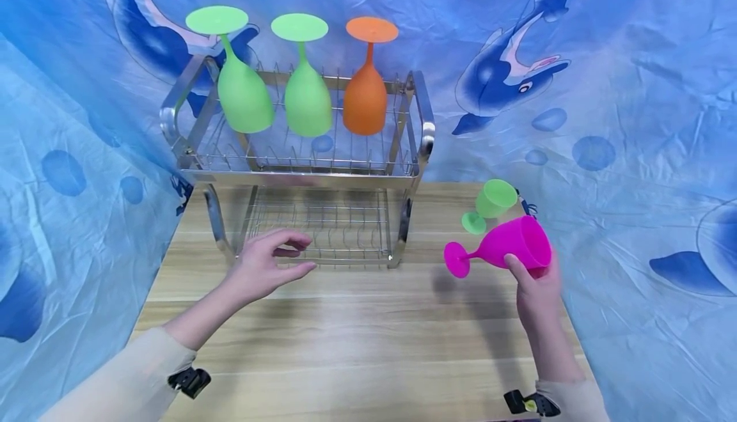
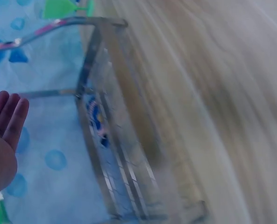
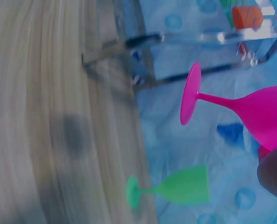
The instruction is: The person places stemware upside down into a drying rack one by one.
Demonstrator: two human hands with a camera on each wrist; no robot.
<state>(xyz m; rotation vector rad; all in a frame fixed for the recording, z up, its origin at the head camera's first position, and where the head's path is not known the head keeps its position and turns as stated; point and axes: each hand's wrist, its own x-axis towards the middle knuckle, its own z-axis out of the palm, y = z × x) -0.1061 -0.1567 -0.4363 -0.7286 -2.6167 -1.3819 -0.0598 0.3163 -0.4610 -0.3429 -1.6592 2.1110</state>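
My right hand grips a magenta goblet by its bowl, thumb on the near side. The goblet lies tilted in the air, foot to the left and rim to the right. Behind it a small green goblet stands on the wooden table. My left hand hovers in front of the rack with thumb and fingers apart, holding nothing. On the upper tier of the metal rack two green goblets and an orange goblet sit upside down, feet up.
The two-tier rack stands at the back left of the wooden table, its lower wire shelf close to the tabletop. A blue dolphin-print sheet hangs behind and along both sides.
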